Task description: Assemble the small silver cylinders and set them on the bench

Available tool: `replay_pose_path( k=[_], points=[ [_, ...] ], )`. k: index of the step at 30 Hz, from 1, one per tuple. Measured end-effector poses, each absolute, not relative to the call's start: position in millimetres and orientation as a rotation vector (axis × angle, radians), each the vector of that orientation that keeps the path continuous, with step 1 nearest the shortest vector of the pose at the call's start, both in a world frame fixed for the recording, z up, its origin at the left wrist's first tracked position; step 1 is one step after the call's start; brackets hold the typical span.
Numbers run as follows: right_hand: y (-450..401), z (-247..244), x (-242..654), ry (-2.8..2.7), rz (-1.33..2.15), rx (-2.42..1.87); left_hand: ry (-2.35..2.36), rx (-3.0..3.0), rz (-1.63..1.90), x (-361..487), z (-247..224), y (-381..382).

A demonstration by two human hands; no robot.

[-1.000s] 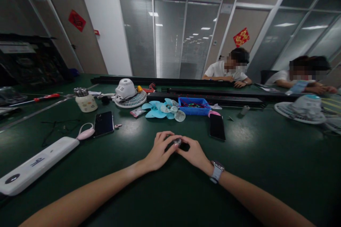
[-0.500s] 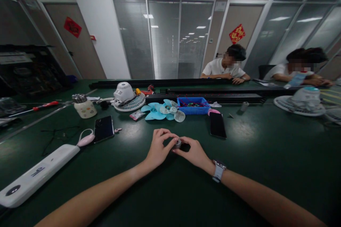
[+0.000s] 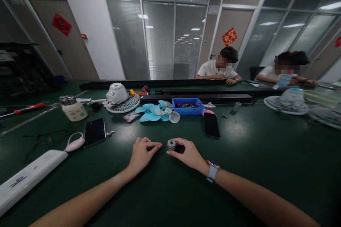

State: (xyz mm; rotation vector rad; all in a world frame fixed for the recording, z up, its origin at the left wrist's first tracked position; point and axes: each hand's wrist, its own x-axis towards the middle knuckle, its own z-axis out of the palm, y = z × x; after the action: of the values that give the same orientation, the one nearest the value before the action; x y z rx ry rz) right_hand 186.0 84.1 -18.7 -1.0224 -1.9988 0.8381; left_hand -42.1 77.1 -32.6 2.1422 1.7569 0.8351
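A small silver cylindrical motor [image 3: 171, 145] stands on the dark green table with its round end face up, a dark spot at the centre. The thumb and fingers of my right hand [image 3: 186, 151] are closed around it from the right. Just left of the motor and apart from it, my left hand [image 3: 144, 152] makes a pinch, thumb and index finger pressed together. Whatever sits between those fingertips, if anything, is too small to make out.
Beyond my hands lie blue fan blades [image 3: 156, 111], a blue tray [image 3: 188, 107] of wired parts and a black phone [image 3: 212, 125]. Leftward are another phone [image 3: 95, 132], a patterned jar [image 3: 74, 110] and a white power strip [image 3: 32, 177]. Two people sit across the table.
My left hand has come away from the motor and moved left, its fingers pinched. My right hand still holds the motor, whose top now shows. The view has turned slightly right.
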Motion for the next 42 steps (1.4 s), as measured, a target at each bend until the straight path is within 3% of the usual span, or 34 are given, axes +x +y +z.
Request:
replay_pose_path(
  k=[10,19,23,28,33,35,39,42],
  points=[
    [88.1,-10.9,208.9,-1.893,0.628,-1.14,1.744,2.144,0.839,-43.2,-33.7,76.9],
    [134.2,-13.7,364.5,-1.459,0.01,-1.619,1.749,2.029,1.015,-40.7,-31.3,78.4],
    [145.8,-30.9,408.6,-1.43,-0.01,-1.835,1.748,1.979,1.05,-40.4,-32.6,79.0],
    [147.2,-37.2,415.0,-1.404,0.041,-2.009,1.75,1.957,1.068,-41.7,-35.1,79.8],
    [126.5,-10.5,367.2,-1.47,-0.389,-1.749,1.736,1.923,1.082,-41.7,-35.8,79.9],
    [113.6,0.7,330.0,-1.668,-0.338,-1.523,1.737,1.906,1.091,-41.3,-35.8,79.8],
    [95.7,2.5,244.9,-2.18,0.276,-1.211,1.745,1.871,1.118,-40.4,-34.4,78.9],
    [98.1,-8.7,194.4,-2.319,0.517,-1.123,1.745,1.85,1.141,-39.7,-32.8,78.0]
  ],
)
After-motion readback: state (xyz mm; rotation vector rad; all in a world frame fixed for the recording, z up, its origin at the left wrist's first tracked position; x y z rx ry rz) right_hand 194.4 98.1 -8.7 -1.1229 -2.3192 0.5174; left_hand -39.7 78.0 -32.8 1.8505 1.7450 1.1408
